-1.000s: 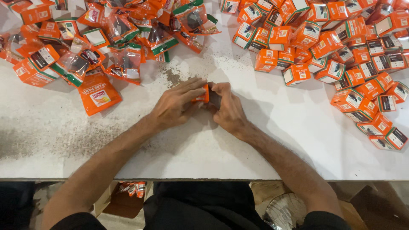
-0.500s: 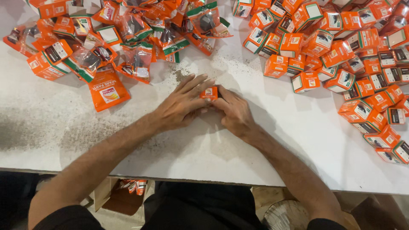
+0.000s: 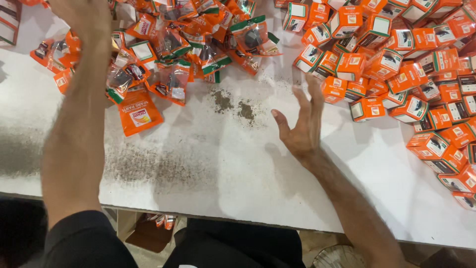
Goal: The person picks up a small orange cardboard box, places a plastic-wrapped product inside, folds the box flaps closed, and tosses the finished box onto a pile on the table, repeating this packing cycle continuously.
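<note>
A person leans over a white table (image 3: 208, 168), seen from above. The right hand (image 3: 302, 124) hovers over the middle of the table with fingers spread apart and palm turned left, holding nothing. Just beyond its fingertips, to the far right, begins a heap of small orange boxes (image 3: 396, 64); the nearest one lies just beside the fingertips, not touching them as far as can be seen. The heap spreads along the right side of the table toward the near edge.

The left hand (image 3: 82, 15) reaches to the far left, over a pile of orange and clear plastic packets (image 3: 173, 54) with green strips. Its fingers are cut off by the top edge, so whether it grips anything cannot be told. One flat orange packet (image 3: 140, 111) lies apart at the pile's near edge, just right of the left forearm. Dark scuff marks stain the table between the hands.
</note>
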The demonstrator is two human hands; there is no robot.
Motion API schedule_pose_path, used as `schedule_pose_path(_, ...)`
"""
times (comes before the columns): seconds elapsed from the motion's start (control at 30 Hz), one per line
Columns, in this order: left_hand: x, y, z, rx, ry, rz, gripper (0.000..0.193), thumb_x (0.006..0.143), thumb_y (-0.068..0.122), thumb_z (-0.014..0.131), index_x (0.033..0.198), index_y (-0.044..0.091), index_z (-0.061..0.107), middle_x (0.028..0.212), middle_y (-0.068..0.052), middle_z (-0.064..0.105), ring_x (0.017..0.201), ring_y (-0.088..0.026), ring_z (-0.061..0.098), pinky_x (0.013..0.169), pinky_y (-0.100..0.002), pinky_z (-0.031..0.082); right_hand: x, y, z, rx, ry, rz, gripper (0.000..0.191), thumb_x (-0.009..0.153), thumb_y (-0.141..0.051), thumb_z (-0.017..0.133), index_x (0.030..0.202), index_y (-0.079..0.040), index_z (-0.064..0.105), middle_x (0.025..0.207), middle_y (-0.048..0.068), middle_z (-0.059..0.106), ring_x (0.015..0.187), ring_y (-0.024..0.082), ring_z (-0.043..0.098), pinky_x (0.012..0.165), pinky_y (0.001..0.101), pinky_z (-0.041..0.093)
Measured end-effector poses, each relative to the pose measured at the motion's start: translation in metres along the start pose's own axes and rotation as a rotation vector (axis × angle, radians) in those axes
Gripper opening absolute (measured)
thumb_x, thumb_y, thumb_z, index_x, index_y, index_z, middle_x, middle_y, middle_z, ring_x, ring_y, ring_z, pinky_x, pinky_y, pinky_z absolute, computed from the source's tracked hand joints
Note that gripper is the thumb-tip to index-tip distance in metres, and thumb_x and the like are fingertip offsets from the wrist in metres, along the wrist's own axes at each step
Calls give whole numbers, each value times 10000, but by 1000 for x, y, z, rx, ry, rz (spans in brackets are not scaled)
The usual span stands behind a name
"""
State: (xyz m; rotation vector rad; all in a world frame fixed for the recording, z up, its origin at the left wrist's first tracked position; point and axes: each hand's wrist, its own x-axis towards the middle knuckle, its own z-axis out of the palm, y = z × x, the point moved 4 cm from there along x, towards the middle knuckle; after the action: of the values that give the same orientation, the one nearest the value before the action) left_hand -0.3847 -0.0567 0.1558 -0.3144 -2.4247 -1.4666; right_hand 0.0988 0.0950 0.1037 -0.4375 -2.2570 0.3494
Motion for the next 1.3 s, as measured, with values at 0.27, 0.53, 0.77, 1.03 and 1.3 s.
schedule_pose_path(0.27, -308, 82, -17, -84, -556, 1001, 470, 967, 225, 687, 1379, 43, 551, 1409, -218, 582, 1293, -411, 617, 1012, -482, 571, -6, -48, 29, 216, -372, -67, 947, 730, -202, 847, 1494, 62, 353, 1553, 345, 369, 1408, 490, 418, 1122, 482, 452)
schedule_pose_path(0.53, -275, 63, -66, 183, -498, 1051, 373, 975, 392, 789, 1074, 56, 661, 928, -149, 668, 776, -342, 686, 644, -494, 549, -16, -27, 36, 265, -281, 80, 635, 948, -193, 788, 1427, 44, 445, 1335, 278, 620, 1197, 450, 632, 995, 483, 536)
schedule_pose_path(0.77, -166, -15, -66, 786, -375, 455, 555, 869, 468, 831, 1092, 5, 624, 1104, -271, 600, 864, -402, 693, 684, -506, 561, -12, -28, 38, 320, -336, 167, 624, 918, -221, 801, 1394, 54, 506, 1233, 254, 663, 1108, 415, 669, 921, 468, 551)
schedule_pose_path(1.03, -153, -24, -85, 609, -450, 446, 474, 907, 234, 790, 1236, -12, 552, 1053, -266, 652, 931, -443, 662, 776, -551, 525, -9, -32, 26, 460, -334, 150, 568, 924, -149, 796, 1374, 30, 500, 1206, 209, 672, 1071, 347, 698, 893, 404, 567)
schedule_pose_path(1.3, -269, 89, -123, -339, -269, 1037, 378, 816, -60, 772, 1131, 8, 574, 1235, -247, 585, 980, -425, 693, 815, -486, 596, -6, -22, 37, 589, -349, 276, 420, 791, 1, 840, 1171, -20, 663, 1155, 96, 680, 989, 229, 702, 864, 339, 585)
